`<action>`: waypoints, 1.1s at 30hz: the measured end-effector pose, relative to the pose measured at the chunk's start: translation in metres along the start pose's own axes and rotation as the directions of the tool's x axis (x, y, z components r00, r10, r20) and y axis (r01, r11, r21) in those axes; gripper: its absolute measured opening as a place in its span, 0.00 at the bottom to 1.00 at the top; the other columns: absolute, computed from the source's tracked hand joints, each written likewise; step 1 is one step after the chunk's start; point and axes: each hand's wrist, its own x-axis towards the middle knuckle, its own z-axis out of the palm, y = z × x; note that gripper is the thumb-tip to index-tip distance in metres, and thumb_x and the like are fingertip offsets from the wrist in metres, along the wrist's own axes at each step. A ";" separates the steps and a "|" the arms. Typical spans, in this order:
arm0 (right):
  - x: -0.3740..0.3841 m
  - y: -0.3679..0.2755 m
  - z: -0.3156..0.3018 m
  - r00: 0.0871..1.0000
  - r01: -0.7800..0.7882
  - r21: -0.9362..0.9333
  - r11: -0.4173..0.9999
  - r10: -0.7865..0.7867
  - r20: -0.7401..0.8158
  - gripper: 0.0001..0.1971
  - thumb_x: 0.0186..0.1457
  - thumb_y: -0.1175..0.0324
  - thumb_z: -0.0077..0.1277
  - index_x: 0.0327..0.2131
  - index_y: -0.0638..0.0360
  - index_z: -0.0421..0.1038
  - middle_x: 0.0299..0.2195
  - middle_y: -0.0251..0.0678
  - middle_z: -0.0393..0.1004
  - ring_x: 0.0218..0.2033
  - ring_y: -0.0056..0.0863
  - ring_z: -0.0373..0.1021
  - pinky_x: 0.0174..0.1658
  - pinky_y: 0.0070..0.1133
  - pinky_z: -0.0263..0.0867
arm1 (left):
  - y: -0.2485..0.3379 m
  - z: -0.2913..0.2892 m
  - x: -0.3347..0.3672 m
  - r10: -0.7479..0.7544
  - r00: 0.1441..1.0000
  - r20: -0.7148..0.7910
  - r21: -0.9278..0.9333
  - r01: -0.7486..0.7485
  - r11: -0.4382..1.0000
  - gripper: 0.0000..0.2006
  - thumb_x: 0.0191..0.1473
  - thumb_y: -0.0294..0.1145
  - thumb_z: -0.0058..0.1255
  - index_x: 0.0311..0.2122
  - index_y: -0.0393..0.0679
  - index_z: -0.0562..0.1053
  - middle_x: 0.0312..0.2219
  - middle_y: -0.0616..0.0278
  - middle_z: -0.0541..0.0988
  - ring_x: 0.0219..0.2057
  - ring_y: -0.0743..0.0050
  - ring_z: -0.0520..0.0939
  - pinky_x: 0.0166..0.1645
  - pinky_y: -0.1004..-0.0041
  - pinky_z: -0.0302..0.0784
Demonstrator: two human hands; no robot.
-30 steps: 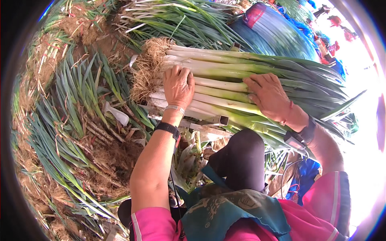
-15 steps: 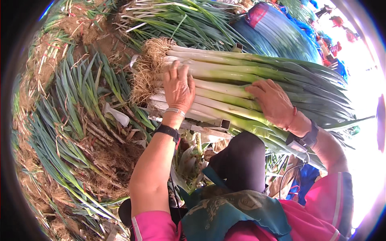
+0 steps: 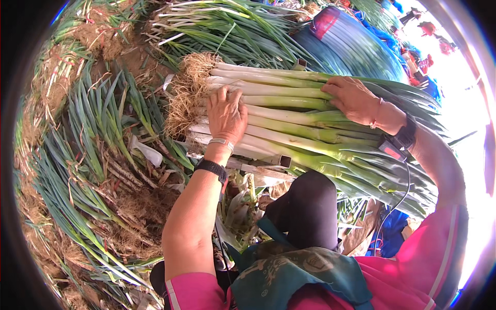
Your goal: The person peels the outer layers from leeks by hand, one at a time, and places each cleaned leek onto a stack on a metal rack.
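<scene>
A row of long leeks (image 3: 289, 134) lies side by side on a low metal frame (image 3: 258, 170), with white stems to the left and green leaves to the right. Their pale, tangled roots (image 3: 188, 98) hang together at the left end. My left hand (image 3: 226, 116) rests on the white stems close to the roots, its fingers laid over them and slightly apart. Farther right, where the stems turn green, my right hand (image 3: 356, 101) has its fingers bent and closed on a leek at the far side of the row. Its thumb is mostly hidden.
Loose leeks with earthy roots (image 3: 119, 165) cover the ground on the left. Another leek pile (image 3: 227, 31) lies beyond the frame. Behind it to the right is a wrapped bundle (image 3: 356, 41) in blue plastic. My dark-clad knee (image 3: 302, 206) is close to the frame's near edge.
My right hand has moved away from me, from the middle of the row to its far side. The leaves on the near side lie more spread out. My left hand has stayed nearly in place.
</scene>
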 end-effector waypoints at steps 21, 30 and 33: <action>0.052 -0.006 -0.003 0.868 -0.257 0.143 0.956 0.163 0.469 0.36 0.51 0.42 0.47 0.50 0.68 0.64 0.47 0.55 0.68 0.49 0.47 0.66 0.53 0.32 0.60 | -0.003 0.000 -0.003 -0.001 0.999 -0.053 -0.010 0.000 1.000 0.13 0.47 0.30 0.43 0.40 0.46 0.72 0.46 0.58 0.68 0.48 0.54 0.66 0.52 0.58 0.60; 0.049 0.023 0.018 0.879 -0.301 0.421 0.856 0.077 0.471 0.31 0.59 0.46 0.38 0.52 0.68 0.64 0.53 0.53 0.63 0.55 0.44 0.60 0.59 0.31 0.53 | -0.005 0.006 0.001 0.035 0.999 -0.040 0.030 -0.034 0.999 0.18 0.49 0.32 0.42 0.48 0.48 0.70 0.51 0.63 0.68 0.53 0.54 0.64 0.56 0.58 0.57; 0.048 0.015 0.030 0.929 -0.195 0.362 0.912 0.054 0.366 0.29 0.60 0.47 0.36 0.49 0.66 0.66 0.45 0.55 0.69 0.48 0.47 0.65 0.53 0.33 0.59 | -0.004 0.009 -0.001 0.005 1.000 -0.013 0.057 -0.004 0.998 0.18 0.52 0.36 0.42 0.48 0.49 0.71 0.51 0.65 0.69 0.54 0.54 0.63 0.57 0.57 0.55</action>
